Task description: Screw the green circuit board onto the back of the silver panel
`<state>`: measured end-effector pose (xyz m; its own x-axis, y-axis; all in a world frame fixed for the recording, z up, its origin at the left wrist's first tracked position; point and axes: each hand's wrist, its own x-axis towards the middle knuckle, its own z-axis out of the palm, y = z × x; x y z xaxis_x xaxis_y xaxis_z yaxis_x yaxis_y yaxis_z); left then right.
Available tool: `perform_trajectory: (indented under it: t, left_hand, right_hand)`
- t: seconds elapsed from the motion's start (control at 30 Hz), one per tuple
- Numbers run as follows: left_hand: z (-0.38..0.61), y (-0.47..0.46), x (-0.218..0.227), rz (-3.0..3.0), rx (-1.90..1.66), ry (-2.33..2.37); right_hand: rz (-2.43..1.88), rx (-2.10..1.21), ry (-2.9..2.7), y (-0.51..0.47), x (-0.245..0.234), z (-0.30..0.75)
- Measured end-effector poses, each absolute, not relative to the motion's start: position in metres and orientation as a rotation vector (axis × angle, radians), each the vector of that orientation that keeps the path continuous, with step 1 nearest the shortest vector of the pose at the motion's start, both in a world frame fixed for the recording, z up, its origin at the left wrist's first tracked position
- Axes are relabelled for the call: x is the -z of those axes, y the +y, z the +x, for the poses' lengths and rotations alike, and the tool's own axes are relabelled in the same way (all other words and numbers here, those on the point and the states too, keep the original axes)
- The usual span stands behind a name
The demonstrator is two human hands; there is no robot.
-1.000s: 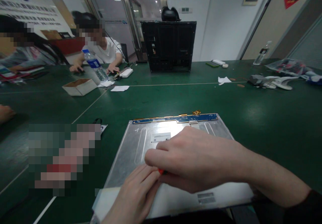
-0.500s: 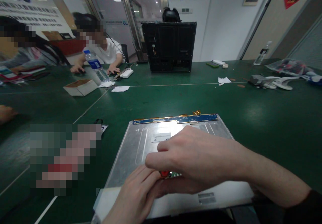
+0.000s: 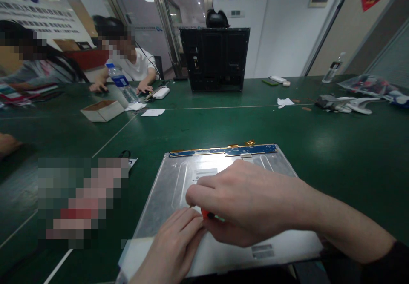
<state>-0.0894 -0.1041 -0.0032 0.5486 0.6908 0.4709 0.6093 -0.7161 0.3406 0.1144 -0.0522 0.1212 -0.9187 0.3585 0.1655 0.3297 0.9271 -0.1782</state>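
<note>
A silver metal panel [image 3: 172,186], the back of a flat screen, lies on the green table [image 3: 335,156] in front of me, with a blue circuit strip [image 3: 223,150] along its far edge. My right hand [image 3: 246,199] is closed over the panel's middle, pinching a small red-handled tool [image 3: 206,214] that is mostly hidden under the fingers. My left hand [image 3: 172,245] rests on the panel's near left part, fingers together and pressed down beside the tool's tip.
A black computer case [image 3: 215,58] stands at the table's far side. A water bottle [image 3: 120,84], a small cardboard box [image 3: 102,110] and paper scraps [image 3: 153,112] lie far left, where two people sit. Plastic parts [image 3: 348,104] and another bottle [image 3: 332,69] lie far right.
My right hand's fingers have shifted slightly around the red tool, as if turning it. The left hand and the panel stay put.
</note>
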Motion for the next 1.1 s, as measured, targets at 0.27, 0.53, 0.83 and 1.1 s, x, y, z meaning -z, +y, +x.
perform_trajectory:
  t: [0.27, 0.53, 0.83, 1.1]
  left_hand:
    - [-0.095, -0.104, 0.013, 2.642, -0.890, 1.159]
    - [-0.092, -0.104, 0.009, 2.644, -0.895, 1.123]
    - [-0.094, -0.103, 0.011, 2.652, -0.868, 1.155]
    - [-0.096, -0.103, 0.015, 2.665, -0.860, 1.172]
  right_hand:
    - [-0.533, -0.132, -2.884, -0.051, -0.117, 0.115]
    - [-0.554, -0.140, -2.900, -0.051, -0.120, 0.115]
    - [-0.484, -0.154, -2.916, -0.052, -0.118, 0.117]
    - [-0.505, -0.147, -2.901, -0.051, -0.117, 0.115]
